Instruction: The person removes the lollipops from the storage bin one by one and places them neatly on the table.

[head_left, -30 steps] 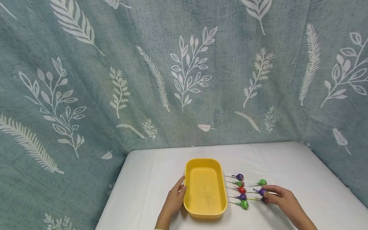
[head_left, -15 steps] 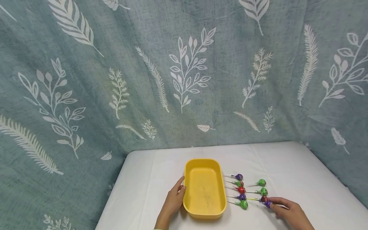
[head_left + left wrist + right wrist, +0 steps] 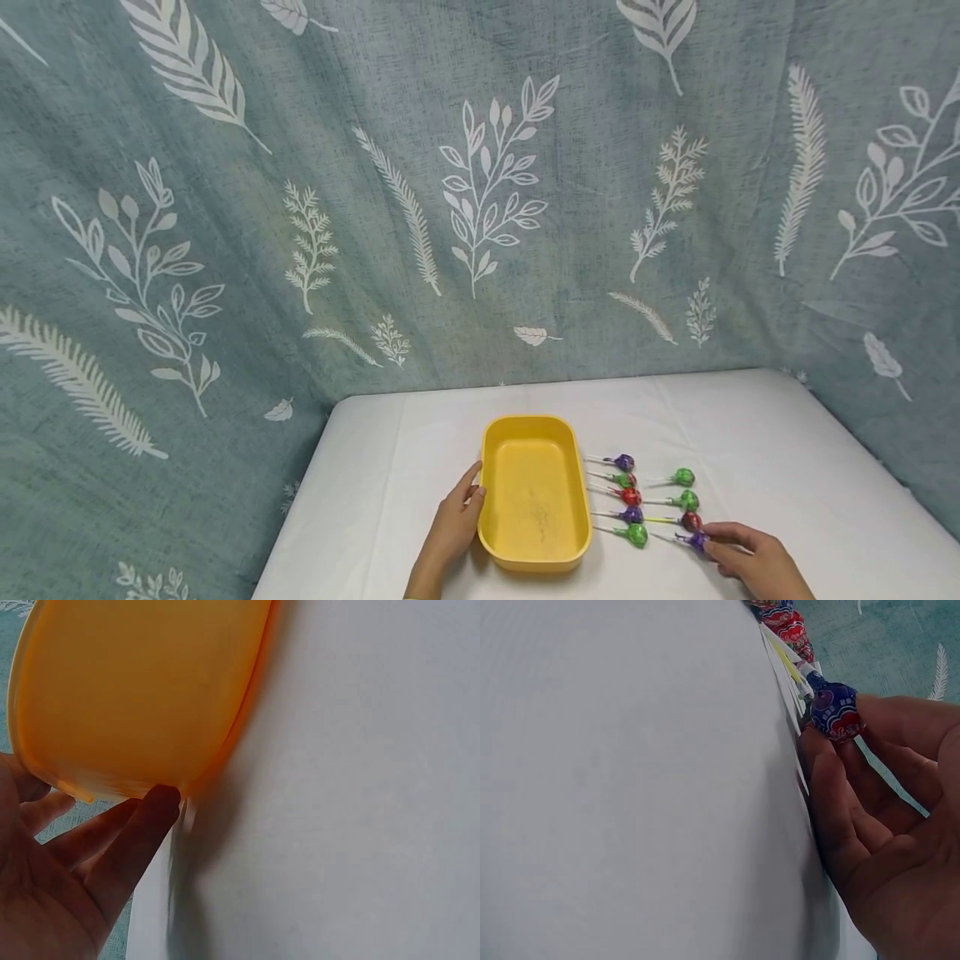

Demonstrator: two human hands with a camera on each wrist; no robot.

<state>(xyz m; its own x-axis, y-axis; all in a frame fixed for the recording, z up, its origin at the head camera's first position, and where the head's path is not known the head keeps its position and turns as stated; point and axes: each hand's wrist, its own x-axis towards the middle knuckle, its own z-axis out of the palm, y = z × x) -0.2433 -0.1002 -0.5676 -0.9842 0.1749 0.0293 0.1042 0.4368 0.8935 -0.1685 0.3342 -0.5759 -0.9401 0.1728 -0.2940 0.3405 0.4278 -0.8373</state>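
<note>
A yellow plastic tub (image 3: 532,492) stands on the table with nothing inside. My left hand (image 3: 452,521) touches its left outer side, fingers fairly straight; the left wrist view shows the fingertips (image 3: 161,799) against the wall. My right hand (image 3: 753,557) pinches the wrapped head of a purple lollipop (image 3: 697,542) between thumb and fingers, its stick pointing left. Just beyond it lies a dark red lollipop (image 3: 691,522) with a yellow stick, then a green lollipop (image 3: 687,500) and another green lollipop (image 3: 683,477), forming a column.
Between tub and right column, a first column holds a purple lollipop (image 3: 624,462), a green-and-red one, a red lollipop (image 3: 630,496), another purple one and a green lollipop (image 3: 637,534). A white cloth covers the table (image 3: 420,442). A leaf-patterned curtain (image 3: 480,317) hangs behind.
My right hand has moved the purple lollipop toward me, from beside the dark red one to below it at the column's near end. The left hand and tub have stayed put.
</note>
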